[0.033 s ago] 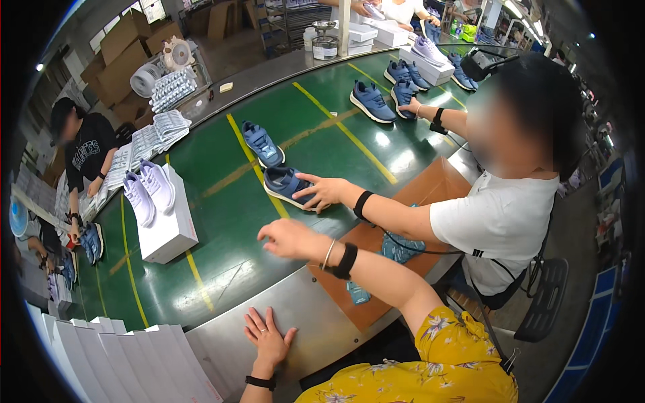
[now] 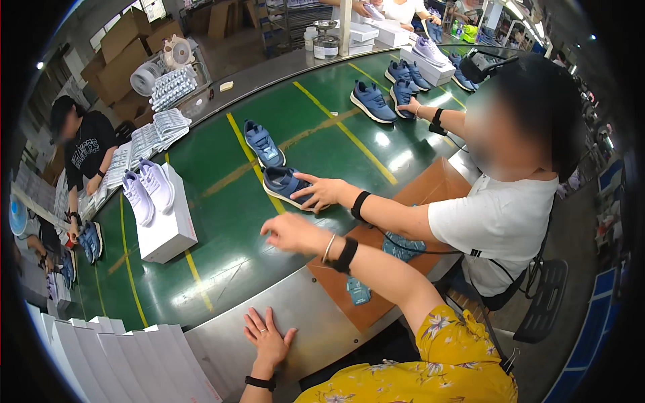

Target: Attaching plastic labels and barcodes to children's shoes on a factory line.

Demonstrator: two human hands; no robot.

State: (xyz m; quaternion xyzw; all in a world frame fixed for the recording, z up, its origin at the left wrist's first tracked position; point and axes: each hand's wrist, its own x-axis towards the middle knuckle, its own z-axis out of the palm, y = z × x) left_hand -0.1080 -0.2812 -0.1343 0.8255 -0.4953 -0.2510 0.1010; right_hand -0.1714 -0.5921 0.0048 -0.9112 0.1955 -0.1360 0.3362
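My left hand [image 2: 270, 344] rests flat on the metal ledge [image 2: 232, 336], its fingers spread and nothing under them. Over the green conveyor belt [image 2: 235, 269] hovers my right hand [image 2: 295, 235], loosely bent, with nothing visible in its fingers. Nearest to it is a dark blue sneaker [image 2: 281, 181], touched by a co-worker's hand [image 2: 322, 193]. Its look-alike, another blue sneaker [image 2: 264, 143], lies just beyond on the belt. The co-worker's other hand [image 2: 411, 107] is on a blue sneaker [image 2: 402, 95] farther right, beside a similar sneaker [image 2: 373, 103].
Left on the belt, lilac sneakers [image 2: 157, 187] sit on a white shoebox [image 2: 168, 235]. White boxes [image 2: 127, 363] stand in a row at lower left. A brown cardboard box [image 2: 336, 295] holding teal packets [image 2: 358, 290] lies beside my right arm. Another person [image 2: 91, 148] works at far left.
My right hand has shifted very slightly to the right. The co-worker's hand stays on the near blue sneaker, and my left hand has not moved.
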